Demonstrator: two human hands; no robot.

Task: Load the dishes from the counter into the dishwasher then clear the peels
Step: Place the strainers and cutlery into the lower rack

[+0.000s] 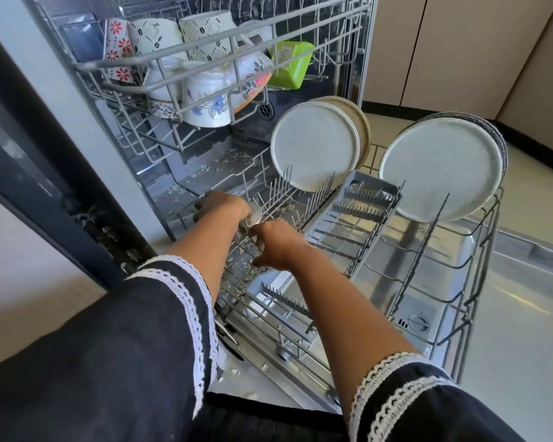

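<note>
The dishwasher's lower rack (479, 250) is pulled out over the open door. My left hand (221, 207) and my right hand (275, 245) meet low at the rack's left side, both holding a small round pale dish (255, 215) among the tines. Most of that dish is hidden by my fingers. Two pale round plates (315, 145) stand on edge at the back of the rack. Another large grey plate (441, 169) stands at the right. The upper rack (131, 63) holds several patterned cups (205, 100) and a green container (289, 63).
A grey cutlery basket (364, 199) sits mid-rack, with nothing seen in it. Bits of debris lie on the dishwasher floor (205, 173). Beige cabinets (460, 43) and a tiled floor (530, 314) lie to the right. A dark counter edge (29, 148) runs along the left.
</note>
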